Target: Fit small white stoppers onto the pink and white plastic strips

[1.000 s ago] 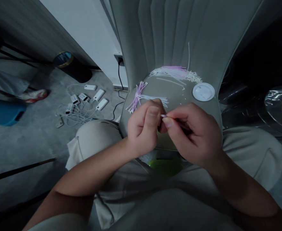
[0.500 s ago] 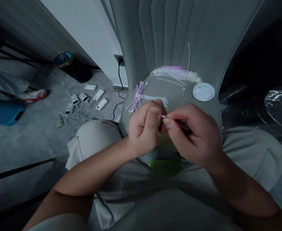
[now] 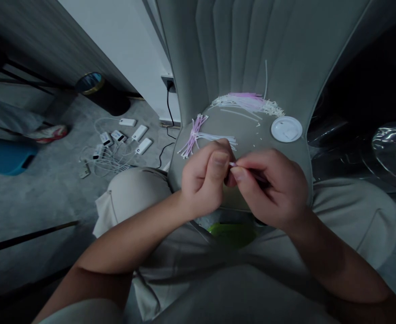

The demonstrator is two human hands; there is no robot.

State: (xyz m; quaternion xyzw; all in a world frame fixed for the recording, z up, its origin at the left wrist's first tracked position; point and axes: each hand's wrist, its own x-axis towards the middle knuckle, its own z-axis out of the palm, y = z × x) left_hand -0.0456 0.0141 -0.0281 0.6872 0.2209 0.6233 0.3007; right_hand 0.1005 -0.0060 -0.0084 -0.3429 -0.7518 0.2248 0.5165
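My right hand [image 3: 274, 186] pinches a thin pinkish-lilac stick [image 3: 232, 164] between thumb and forefinger, and its pale end points at my left hand. My left hand [image 3: 204, 180] is closed with the thumb on top, right against that end; what lies inside the fist is hidden. Just beyond my left hand, lilac sticks [image 3: 193, 135] and white sticks [image 3: 214, 137] lie fanned out and crossed on the grey chair seat [image 3: 241, 128]. A heap of white and pink sticks [image 3: 247, 101] rests at the back of the seat.
A round white lid [image 3: 286, 129] with something pale in it sits at the seat's right. White power banks [image 3: 139, 132] and tangled cables [image 3: 110, 162] lie on the floor at left, near a black bin [image 3: 105, 96]. A person's shoe [image 3: 51, 133] shows farther left.
Very little differs. Both hands stay together in the same grip and have shifted only slightly in the picture, along with the whole view.
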